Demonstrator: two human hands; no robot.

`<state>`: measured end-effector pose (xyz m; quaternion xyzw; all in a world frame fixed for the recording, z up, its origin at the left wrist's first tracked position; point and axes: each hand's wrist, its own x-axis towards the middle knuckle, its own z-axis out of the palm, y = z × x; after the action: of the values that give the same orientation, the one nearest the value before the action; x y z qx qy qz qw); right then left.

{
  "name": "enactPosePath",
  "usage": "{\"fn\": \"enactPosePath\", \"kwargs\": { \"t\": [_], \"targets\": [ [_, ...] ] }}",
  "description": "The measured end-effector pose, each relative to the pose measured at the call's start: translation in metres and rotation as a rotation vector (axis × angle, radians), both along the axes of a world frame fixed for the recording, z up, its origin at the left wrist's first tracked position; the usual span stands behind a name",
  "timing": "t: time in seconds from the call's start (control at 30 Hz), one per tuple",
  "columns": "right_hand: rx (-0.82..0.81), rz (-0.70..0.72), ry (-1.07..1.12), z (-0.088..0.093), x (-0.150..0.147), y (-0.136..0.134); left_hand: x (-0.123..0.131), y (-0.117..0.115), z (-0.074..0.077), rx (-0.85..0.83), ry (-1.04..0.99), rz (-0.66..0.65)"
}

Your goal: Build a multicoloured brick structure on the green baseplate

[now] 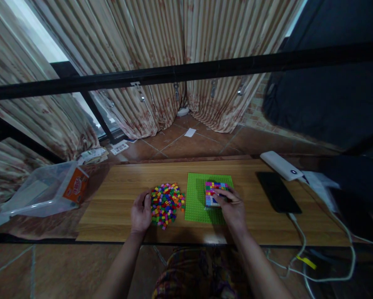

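A loose pile of small multicoloured toy bricks [166, 205] lies on the wooden table. At its left edge rests my left hand [141, 212], fingers loosely curled and thumb apart, with no brick visible in it. Right of the pile is a green studded baseplate [194, 203]. On it stands a low block built of coloured bricks [211, 191], with pink, red, blue and pale rows. My right hand [233, 205] reaches over this block from the right, thumb and forefinger drawn together on its top. Whatever small piece those fingertips pinch is hidden.
A black phone [278, 192] with a cable lies right of the baseplate, near a white power bank [280, 165]. A clear plastic box [49, 189] with an orange label stands left of the wooden table [111, 211]. A black metal bar [186, 74] crosses before the curtains.
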<state>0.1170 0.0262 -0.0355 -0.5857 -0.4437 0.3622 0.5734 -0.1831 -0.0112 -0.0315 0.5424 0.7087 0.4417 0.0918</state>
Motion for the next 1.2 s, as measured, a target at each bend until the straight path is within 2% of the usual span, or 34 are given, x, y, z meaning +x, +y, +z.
{"fn": "enactPosePath", "kwargs": {
  "t": [0.2, 0.4, 0.6, 0.8, 1.03, 1.13, 1.2],
  "targets": [
    [-0.033, -0.033, -0.037, 0.011, -0.002, 0.001, 0.000, -0.001, 0.000, -0.019, -0.008, 0.001],
    [-0.021, -0.037, -0.090, 0.005, -0.001, 0.003, -0.001, 0.000, -0.003, -0.013, 0.001, 0.011],
    [0.004, 0.007, -0.047, -0.001, 0.001, 0.006, -0.002, 0.001, -0.003, 0.002, 0.034, -0.002],
    [0.022, 0.007, -0.068, 0.004, 0.001, 0.004, -0.003, 0.001, -0.004, -0.008, 0.020, -0.007],
    [0.127, -0.132, -0.007, 0.003, 0.010, -0.008, -0.004, 0.002, -0.007, -0.005, 0.002, -0.015],
    [0.169, -0.179, -0.008, 0.010, 0.006, -0.017, -0.003, 0.002, -0.006, -0.011, 0.002, -0.013],
    [0.192, -0.153, -0.056, 0.021, -0.004, -0.026, -0.002, 0.002, -0.005, -0.010, 0.006, -0.011]
  ]
}}
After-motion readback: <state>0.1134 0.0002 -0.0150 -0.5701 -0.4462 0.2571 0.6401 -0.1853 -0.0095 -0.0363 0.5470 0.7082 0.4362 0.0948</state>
